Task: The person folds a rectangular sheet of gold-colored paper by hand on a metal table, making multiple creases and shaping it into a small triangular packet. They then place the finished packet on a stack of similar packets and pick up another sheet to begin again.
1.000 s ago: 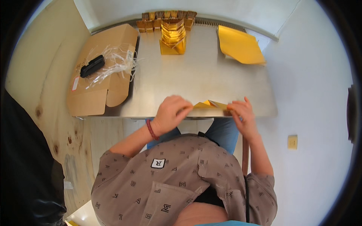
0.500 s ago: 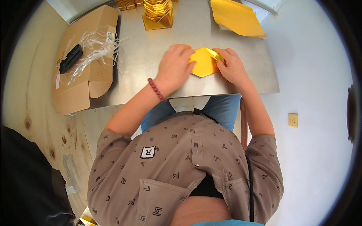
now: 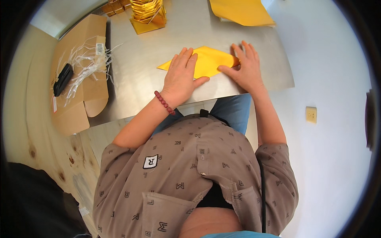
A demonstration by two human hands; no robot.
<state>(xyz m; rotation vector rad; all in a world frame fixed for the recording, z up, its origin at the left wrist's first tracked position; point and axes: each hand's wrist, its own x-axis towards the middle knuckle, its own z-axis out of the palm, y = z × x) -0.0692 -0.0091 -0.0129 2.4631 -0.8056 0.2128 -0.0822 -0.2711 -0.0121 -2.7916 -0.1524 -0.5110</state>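
A sheet of gold-yellow paper, folded into a long shape with pointed ends, lies on the metal table near its front edge. My left hand rests flat across its left part, fingers stretched and thumb apart, and hides some of it. The left tip of the paper pokes out beyond those fingers. At the opposite end, my right hand is spread, with the paper's right corner between its thumb and fingers. That corner is partly covered, and the hand does not grip it.
A stack of folded gold pieces stands at the back, beside brownish-gold bundles. Yellow sheets lie at the back right. On the left, an opened cardboard box bears clear plastic strips and a black tool.
The compact, roughly six-sided folded paper now lies longer, with points at left and right. My hands have moved from pinching its sides to lying spread over it. The view has shifted slightly.
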